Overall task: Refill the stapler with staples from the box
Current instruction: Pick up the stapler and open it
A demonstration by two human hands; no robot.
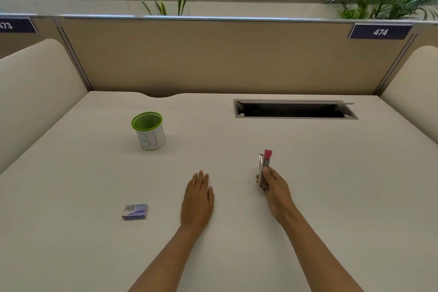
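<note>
A small stapler (265, 163) with a pink-red top and a metal body stands up from the white desk (331, 185), right of centre. My right hand (275, 189) grips its lower end, fingers wrapped around it. My left hand (198, 199) lies flat on the desk, palm down, fingers together, holding nothing. The purple staple box (135, 211) lies closed on the desk to the left of my left hand, well apart from it.
A green mesh cup (148, 131) wrapped in white paper stands at the back left. An open cable hatch (294, 109) is set into the desk at the back right. Beige partitions enclose the desk on three sides.
</note>
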